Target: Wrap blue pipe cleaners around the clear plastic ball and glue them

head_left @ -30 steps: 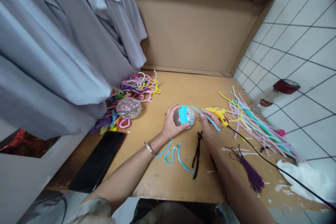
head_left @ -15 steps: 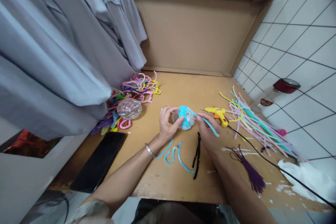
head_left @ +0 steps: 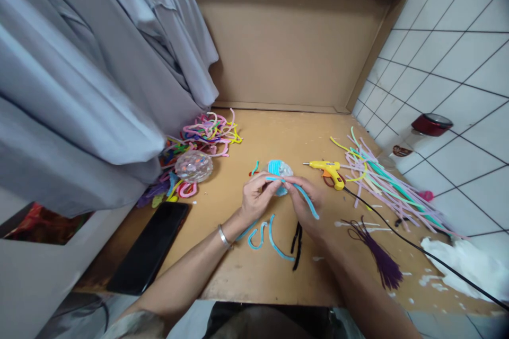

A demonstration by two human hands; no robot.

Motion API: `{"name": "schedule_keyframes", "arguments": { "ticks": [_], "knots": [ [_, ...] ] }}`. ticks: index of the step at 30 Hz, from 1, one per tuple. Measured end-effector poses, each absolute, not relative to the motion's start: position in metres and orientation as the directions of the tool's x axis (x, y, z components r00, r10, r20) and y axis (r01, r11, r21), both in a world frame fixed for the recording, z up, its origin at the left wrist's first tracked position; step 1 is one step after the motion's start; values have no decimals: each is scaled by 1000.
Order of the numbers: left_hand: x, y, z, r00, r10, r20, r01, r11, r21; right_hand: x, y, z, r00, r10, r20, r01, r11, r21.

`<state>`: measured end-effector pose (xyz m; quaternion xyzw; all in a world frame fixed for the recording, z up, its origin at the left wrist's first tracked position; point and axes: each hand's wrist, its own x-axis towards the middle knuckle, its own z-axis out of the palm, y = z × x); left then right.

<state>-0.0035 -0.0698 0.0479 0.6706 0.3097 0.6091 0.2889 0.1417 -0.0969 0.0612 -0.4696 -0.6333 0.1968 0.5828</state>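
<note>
A light blue pipe cleaner (head_left: 308,202) is pinched between my two hands, its free end curving down to the right. My left hand (head_left: 256,195) grips it near one end, and my right hand (head_left: 306,200) holds it a little further along. Just beyond my fingers sits a clear plastic ball-like piece (head_left: 287,168) with light blue pipe cleaner wound round it; my hands hide its near side. Between my forearms lie cut blue pipe cleaner pieces (head_left: 274,238) and black pipe cleaner strips (head_left: 298,246).
A yellow glue gun (head_left: 326,168) rests to the right, its cord trailing right. Beyond it lie loose pipe cleaners (head_left: 389,185), a purple thread bundle (head_left: 376,254) and a jar (head_left: 413,140). Leftward are a phone (head_left: 149,249), another clear plastic piece (head_left: 194,166) and tangled pipe cleaners (head_left: 210,135).
My left hand has let go of the wrapped plastic piece, which now rests on the table. Both hands have come together on the blue pipe cleaner, nearer to me.
</note>
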Motion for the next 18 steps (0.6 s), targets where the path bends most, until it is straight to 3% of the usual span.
{"name": "schedule_keyframes", "arguments": {
  "ticks": [8,14,18],
  "knots": [
    [-4,-72,52,63,795,603,10,-604,797,140,-97,63,76,797,599,347,542,-765],
    [5,-72,54,30,914,405,-153,-396,905,141,-96,70,53,756,652,317,607,-729],
    [1,-57,58,-62,951,304,-297,-309,904,143,-100,75,47,720,692,301,650,-697]
  ]
}}
